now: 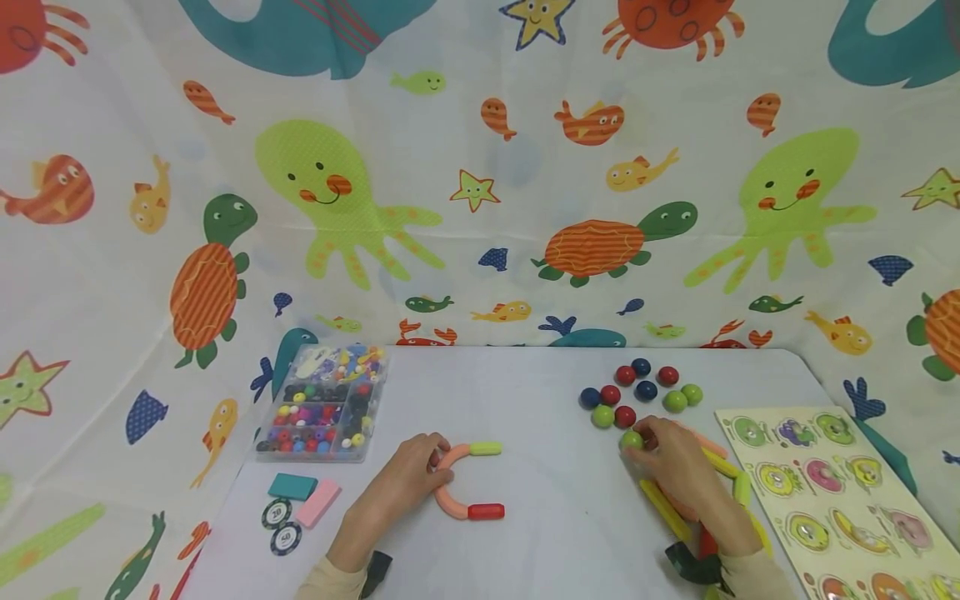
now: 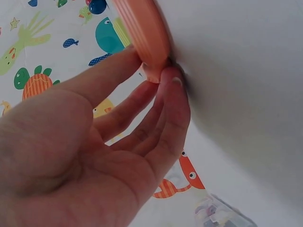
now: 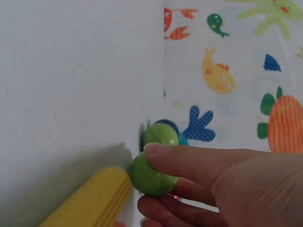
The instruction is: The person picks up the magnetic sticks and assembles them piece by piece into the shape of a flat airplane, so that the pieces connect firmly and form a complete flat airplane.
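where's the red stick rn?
Head view: the red stick lies on the white table, left of centre, at the lower end of the orange curve that the left hand holds, below the yellow-green stick.

Two bare hands, no gloves, no rings seen. Left hand: short plain nails, no polish. Cream sleeve ends at left wrist, soft cloth. Small black box strapped by left wrist. Right hand: short plain nails too. Cream sleeve on right arm, same colour. Black box strapped at right wrist, with bit of red beside it. No watch seen. No marks seen on sleeves.
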`<state>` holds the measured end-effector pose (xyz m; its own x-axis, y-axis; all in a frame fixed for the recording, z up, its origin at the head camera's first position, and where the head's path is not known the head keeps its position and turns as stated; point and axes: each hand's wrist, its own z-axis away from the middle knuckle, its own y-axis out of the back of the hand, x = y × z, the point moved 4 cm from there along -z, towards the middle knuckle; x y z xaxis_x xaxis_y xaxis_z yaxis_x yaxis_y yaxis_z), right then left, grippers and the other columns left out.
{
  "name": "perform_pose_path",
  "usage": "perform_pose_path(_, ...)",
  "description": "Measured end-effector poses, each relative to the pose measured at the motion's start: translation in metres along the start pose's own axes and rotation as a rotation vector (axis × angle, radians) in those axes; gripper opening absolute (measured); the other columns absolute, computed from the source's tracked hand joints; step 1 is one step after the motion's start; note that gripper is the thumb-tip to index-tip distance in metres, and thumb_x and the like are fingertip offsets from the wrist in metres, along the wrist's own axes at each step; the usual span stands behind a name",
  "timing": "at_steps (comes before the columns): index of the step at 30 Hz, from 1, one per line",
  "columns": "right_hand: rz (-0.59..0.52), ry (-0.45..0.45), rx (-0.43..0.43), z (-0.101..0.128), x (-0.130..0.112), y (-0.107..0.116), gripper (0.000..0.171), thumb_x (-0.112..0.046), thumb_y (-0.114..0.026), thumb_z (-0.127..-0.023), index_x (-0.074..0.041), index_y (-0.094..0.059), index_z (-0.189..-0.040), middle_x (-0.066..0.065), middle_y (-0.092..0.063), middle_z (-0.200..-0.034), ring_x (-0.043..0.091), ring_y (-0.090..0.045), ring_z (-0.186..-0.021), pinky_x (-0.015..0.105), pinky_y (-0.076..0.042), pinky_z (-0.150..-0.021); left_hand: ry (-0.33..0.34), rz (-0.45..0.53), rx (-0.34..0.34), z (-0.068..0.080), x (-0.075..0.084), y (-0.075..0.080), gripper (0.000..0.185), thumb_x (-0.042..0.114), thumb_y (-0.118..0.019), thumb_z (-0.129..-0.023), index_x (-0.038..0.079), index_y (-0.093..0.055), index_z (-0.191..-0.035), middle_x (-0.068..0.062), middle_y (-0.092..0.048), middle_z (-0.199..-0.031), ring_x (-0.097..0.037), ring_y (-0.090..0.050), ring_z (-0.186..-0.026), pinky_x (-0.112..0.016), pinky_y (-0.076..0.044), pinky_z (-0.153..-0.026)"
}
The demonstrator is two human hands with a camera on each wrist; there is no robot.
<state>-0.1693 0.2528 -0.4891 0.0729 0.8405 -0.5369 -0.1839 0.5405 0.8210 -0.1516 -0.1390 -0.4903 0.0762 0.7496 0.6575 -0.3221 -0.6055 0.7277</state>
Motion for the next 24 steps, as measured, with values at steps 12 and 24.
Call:
perform_pose_path(12,-0.037,0.172,-0.01,-0.009,-0.052,-0.034,0.03,-0.016,-0.083,-0.084,-0.01,-0.069,-0.109,-0.002,-0.065,-0.093,0.013,-0.059,-0.088,0.033,-0.056,-0.082,-0.002,-0.001,-0.001,0.002,-0.001,0.0,0.024,0.011,-0.074,-0.091,0.004,-0.063,-0.11,-0.002,-0.05,-0.079,-0.016,-0.046,-0.074,-0.026,-0.036,-0.06)
perform_pose_path(24,-0.036,0.357,-0.078,-0.015,-0.116,-0.075,0.029,-0.019,-0.081,-0.086,-0.011,-0.068,-0.111,-0.004,-0.064,-0.097,0.011,-0.059,-0.091,0.033,-0.056,-0.086,-0.015,-0.011,0.002,0.003,-0.001,0.003,0.024,0.01,-0.075,-0.09,0.003,-0.063,-0.11,-0.003,-0.05,-0.077,-0.016,-0.045,-0.072,-0.026,-0.034,-0.058)
